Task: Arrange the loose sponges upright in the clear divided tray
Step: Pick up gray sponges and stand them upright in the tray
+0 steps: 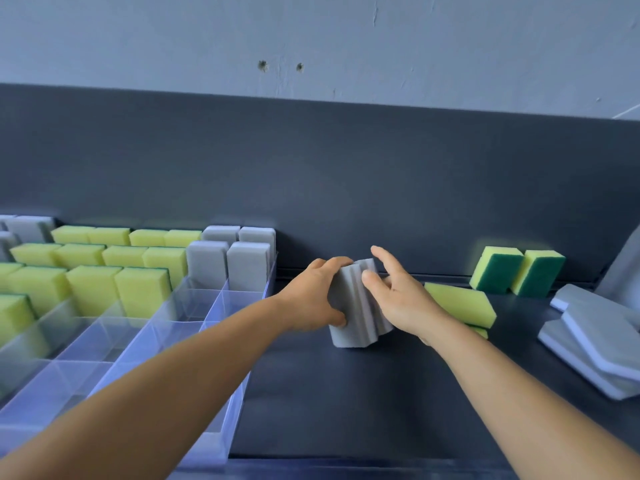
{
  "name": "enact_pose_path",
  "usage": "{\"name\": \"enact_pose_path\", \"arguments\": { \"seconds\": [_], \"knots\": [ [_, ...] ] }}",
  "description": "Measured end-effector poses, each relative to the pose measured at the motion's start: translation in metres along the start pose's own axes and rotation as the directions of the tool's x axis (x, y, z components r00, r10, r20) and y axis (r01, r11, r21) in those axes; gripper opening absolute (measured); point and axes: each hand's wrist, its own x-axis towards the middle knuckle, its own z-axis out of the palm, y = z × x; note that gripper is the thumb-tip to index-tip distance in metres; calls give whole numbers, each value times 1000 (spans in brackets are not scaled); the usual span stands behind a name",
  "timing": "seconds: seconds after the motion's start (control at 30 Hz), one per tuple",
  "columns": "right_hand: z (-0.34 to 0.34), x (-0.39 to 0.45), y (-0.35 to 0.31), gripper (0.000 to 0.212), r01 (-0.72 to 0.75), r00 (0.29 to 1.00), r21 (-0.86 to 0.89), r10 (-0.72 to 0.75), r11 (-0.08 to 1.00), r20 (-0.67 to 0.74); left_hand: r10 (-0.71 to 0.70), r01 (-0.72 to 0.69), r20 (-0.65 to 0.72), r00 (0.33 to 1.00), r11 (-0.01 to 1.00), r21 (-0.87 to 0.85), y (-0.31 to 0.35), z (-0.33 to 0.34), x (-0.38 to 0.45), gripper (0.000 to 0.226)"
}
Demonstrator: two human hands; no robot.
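A small bundle of grey sponges (356,306) stands on end on the dark tabletop, just right of the clear divided tray (221,299). My left hand (317,296) grips the bundle's left side, thumb low and fingers over the top. My right hand (398,296) presses against its right side with fingers partly spread. The tray's far rows hold upright yellow sponges (93,289) and grey sponges (247,265). Its near compartments hold nothing.
A yellow sponge (460,303) lies flat behind my right hand, with another under it. Two yellow-green sponges (519,275) stand by the dark back wall. Several grey sponges (595,341) are piled at the right edge. A low lip bounds the table's front.
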Motion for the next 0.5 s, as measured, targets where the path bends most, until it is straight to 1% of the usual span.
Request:
{"name": "enact_pose_path", "arguments": {
  "seconds": [0.07,0.13,0.2,0.4,0.5],
  "knots": [
    [-2,-4,0,47,22,999,12,-22,1000,26,22,-22,-1,1000,999,25,2,-2,-6,89],
    [-4,-9,-2,28,47,998,35,-48,998,35,39,-39,1,999,998,46,4,-6,-12,85],
    [-5,-15,-8,12,79,997,63,-79,995,0,63,-63,1,998,996,60,6,-10,-19,81],
    [-7,-29,-39,17,143,987,124,-132,982,-94,132,-129,-54,990,990,49,4,-35,-41,72],
    [-3,-35,-59,15,161,983,140,-145,977,-114,163,-160,-66,984,986,52,1,-55,-55,67]
  ]
}}
